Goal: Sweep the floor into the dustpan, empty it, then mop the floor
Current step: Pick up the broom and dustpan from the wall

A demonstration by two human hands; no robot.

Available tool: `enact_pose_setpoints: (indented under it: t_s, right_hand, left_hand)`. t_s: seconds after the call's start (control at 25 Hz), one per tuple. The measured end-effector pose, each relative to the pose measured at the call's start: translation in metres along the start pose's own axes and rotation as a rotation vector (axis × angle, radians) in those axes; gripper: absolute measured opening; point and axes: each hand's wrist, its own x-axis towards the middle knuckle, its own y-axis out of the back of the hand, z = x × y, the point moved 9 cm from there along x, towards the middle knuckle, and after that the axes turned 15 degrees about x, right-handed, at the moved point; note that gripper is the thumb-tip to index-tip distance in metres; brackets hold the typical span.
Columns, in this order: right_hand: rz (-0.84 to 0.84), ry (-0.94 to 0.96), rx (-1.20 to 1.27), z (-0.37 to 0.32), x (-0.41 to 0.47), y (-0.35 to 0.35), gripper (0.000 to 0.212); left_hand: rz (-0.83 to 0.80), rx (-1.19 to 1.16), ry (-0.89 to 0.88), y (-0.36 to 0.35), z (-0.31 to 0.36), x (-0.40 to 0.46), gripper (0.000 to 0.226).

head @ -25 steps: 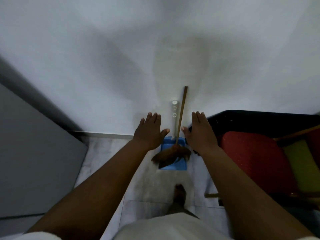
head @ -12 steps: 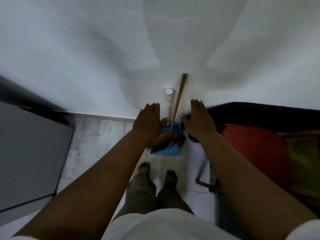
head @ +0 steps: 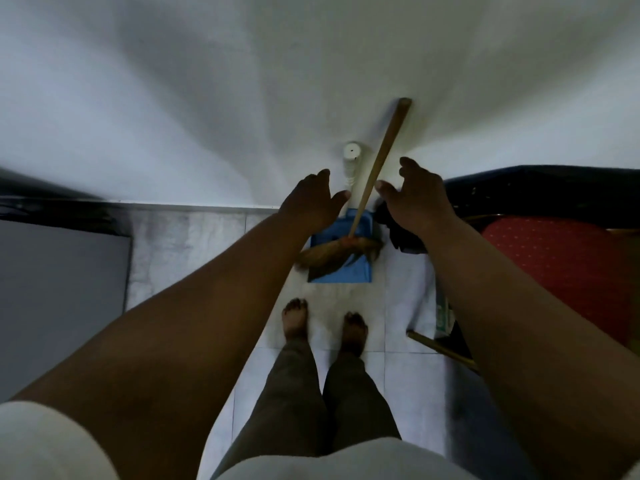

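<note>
A white wall [head: 207, 98] fills the upper view, meeting a pale tiled floor [head: 194, 244] below. A grey panel [head: 59, 299] stands at the left, and a chair with a red seat [head: 554, 265] sits at the right. The person's two bare feet [head: 294, 318] stand on the tiles facing the wall. A blue dustpan [head: 346, 271] rests on the floor at the foot of the wall, its white handle [head: 352, 161] upright against it. A broom [head: 379, 161] leans on the wall, its bristles lying in the dustpan. The left hand [head: 310, 202] and right hand [head: 414, 199] reach either side of the broomstick, each grip released, fingers loosely curved, grasping nothing.
</note>
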Motion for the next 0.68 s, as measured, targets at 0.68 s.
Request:
enact_pose_setpoints:
  t_s: [0.68]
  right_hand:
    - [0.233,0.096,0.056,-0.001,0.050,-0.024,0.026]
  left_hand:
    - [0.205,-0.219,-0.099,-0.017,0.013,0.081,0.056]
